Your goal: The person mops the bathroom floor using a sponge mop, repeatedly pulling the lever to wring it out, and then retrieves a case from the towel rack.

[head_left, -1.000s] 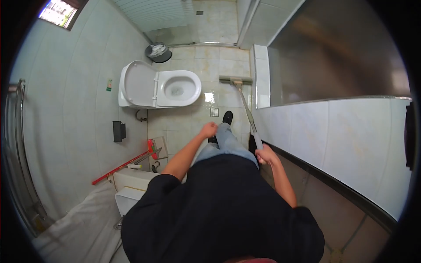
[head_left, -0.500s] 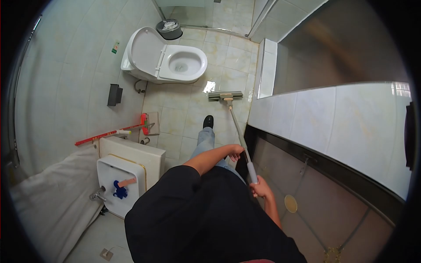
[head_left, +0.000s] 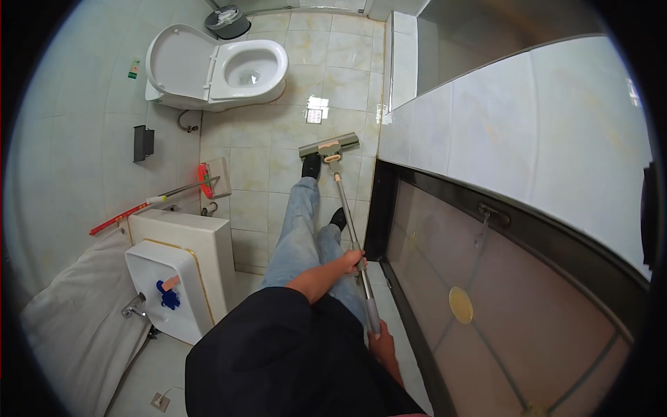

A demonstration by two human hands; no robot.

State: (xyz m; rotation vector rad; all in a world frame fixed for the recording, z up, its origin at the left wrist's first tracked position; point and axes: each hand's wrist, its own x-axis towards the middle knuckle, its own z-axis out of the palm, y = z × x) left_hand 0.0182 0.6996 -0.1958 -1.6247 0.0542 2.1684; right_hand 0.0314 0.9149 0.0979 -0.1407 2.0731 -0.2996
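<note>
A sponge mop (head_left: pixel 328 146) with a wide flat head rests on the tiled floor, right by the toe of one black shoe (head_left: pixel 311 167). Its metal pole (head_left: pixel 347 212) slants back toward my body. My left hand (head_left: pixel 353 261) is closed around the middle of the pole. Lower down, at the grey grip (head_left: pixel 372 313), my right hand (head_left: pixel 381 342) is wrapped round the end of the handle; part of it is hidden by the grip and my dark shirt.
A white toilet (head_left: pixel 250 73) with raised lid stands at the upper left, beside a grey bin (head_left: pixel 228 23). A sink (head_left: pixel 163 278) holds a blue cloth-like item. A red broom (head_left: pixel 118 221) leans nearby. The brown door (head_left: pixel 438 292) is on the right.
The mop head has come nearer and left, turning at a slant. My left hand now grips the pole more fully, both hands are lower, and a second shoe shows.
</note>
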